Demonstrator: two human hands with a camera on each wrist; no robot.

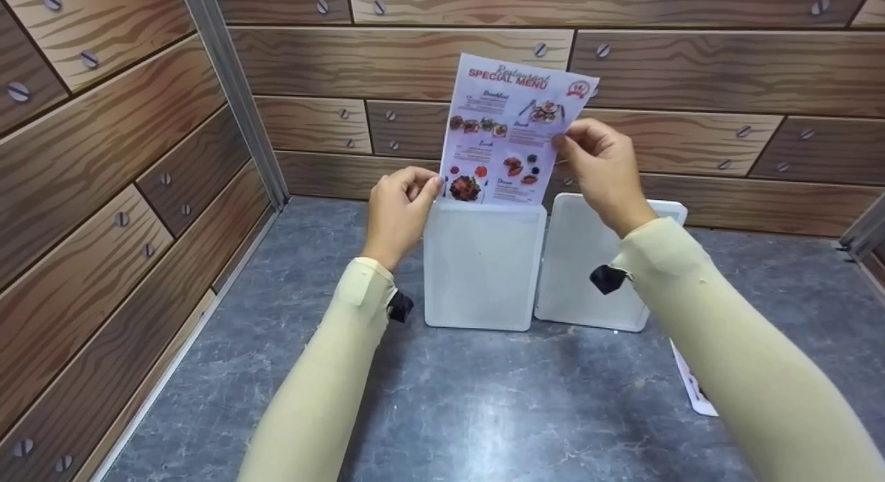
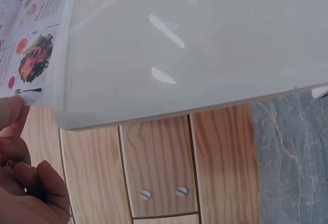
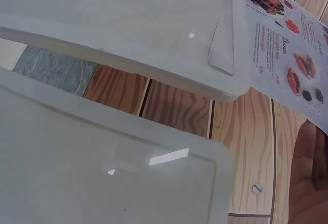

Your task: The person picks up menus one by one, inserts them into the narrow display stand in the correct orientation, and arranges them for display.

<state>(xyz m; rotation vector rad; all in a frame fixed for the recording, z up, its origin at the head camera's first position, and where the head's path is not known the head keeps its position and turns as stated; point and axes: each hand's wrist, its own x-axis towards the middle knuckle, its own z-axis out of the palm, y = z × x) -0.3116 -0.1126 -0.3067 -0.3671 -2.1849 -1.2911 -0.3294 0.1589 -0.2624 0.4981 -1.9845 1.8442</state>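
A printed restaurant menu sheet [image 1: 508, 129] stands tilted at the top edge of a clear-faced white display stand [image 1: 482, 267]. My left hand [image 1: 404, 209] pinches the sheet's lower left edge between thumb and fingertips, right by the stand's upper corner. Higher up, at the sheet's right edge, my right hand [image 1: 605, 167] grips it with thumb and fingers. In the right wrist view, the bottom corner of the menu [image 3: 279, 55] reaches the stand's rim, and a pale flap-like strip shows behind the clear face.
Just right of the first stand is a second white display stand [image 1: 581, 274], partly behind my right forearm. Another printed sheet [image 1: 691, 385] lies on the grey marbled table [image 1: 429, 406], mostly hidden under that arm. Wood-patterned panels [image 1: 415, 60] close off the back and left.
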